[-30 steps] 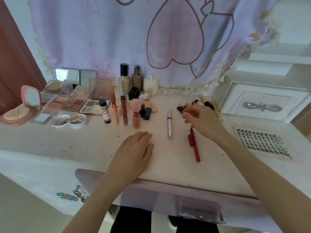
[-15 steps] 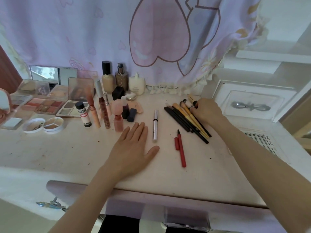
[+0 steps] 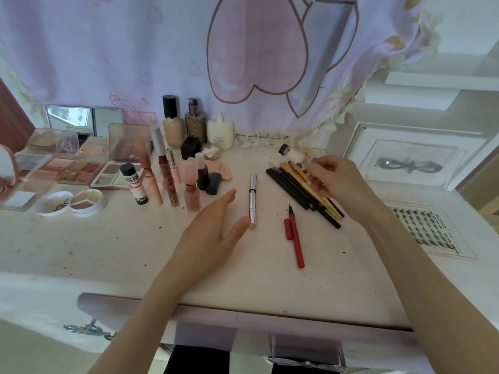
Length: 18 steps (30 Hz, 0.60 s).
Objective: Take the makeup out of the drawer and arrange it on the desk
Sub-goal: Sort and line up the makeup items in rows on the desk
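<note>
Your right hand (image 3: 340,184) has its fingers curled, thumb and fingertips pinching a small white-handled brush (image 3: 293,155) whose dark end points far and left. The hand sits over the far end of a bundle of pencils and brushes (image 3: 302,194), black and yellow, lying side by side on the desk (image 3: 94,247) and slanting from far left to near right; whether the palm touches them you cannot tell.

Your left hand (image 3: 213,233) is held flat with fingers straight and together, thumb spread, holding nothing. Its thumb tip is just beside the near end of a silver tube (image 3: 252,199), which lies alone, pointing away from you. To the right of that tube lies a red pen (image 3: 296,240) with its red cap (image 3: 287,228) touching its side.

Farther left, a cluster of lip glosses and small bottles (image 3: 167,182) stands upright, with three taller bottles (image 3: 197,125) behind them against the curtain (image 3: 135,49). Beyond these, at the far left, open eyeshadow palettes (image 3: 78,168) lie flat, with two small round pots (image 3: 68,203) nearer you and a pink compact (image 3: 6,171) at the frame's edge.

At the far right a clear tray of false lashes (image 3: 426,228) rests on the desk. The drawer (image 3: 270,330) front shows along the near edge of the desk.
</note>
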Available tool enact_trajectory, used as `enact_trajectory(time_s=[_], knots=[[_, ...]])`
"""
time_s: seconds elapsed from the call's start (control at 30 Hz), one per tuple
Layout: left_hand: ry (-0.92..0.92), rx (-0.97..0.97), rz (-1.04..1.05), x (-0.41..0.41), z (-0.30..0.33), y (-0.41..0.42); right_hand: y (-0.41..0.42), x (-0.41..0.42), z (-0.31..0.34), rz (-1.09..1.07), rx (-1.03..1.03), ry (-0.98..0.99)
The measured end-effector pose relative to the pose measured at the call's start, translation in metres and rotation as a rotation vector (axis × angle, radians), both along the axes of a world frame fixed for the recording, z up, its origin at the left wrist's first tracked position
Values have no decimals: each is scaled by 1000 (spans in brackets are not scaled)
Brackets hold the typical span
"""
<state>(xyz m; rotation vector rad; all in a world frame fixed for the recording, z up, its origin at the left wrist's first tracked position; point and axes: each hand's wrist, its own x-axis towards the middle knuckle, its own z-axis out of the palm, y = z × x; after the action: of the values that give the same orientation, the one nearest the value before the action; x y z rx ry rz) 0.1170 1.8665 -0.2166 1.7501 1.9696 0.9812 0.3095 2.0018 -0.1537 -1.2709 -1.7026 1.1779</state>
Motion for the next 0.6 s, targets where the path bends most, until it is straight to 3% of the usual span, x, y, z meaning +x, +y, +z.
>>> enact_trajectory(time_s=[0.2,0.37,0.47,0.6], knots=[[-194,180,-53,5,7,-5,-46,-15,-2,267,-222,124],[-77,392,-61,6,10,-16,-67,-28,-6,349,-397,250],[-72,397,-31,6,10,-15,-74,-31,-7,334,-448,325],[-60,365,-26,7,9,-12,-82,-34,-13,336,-350,239]])
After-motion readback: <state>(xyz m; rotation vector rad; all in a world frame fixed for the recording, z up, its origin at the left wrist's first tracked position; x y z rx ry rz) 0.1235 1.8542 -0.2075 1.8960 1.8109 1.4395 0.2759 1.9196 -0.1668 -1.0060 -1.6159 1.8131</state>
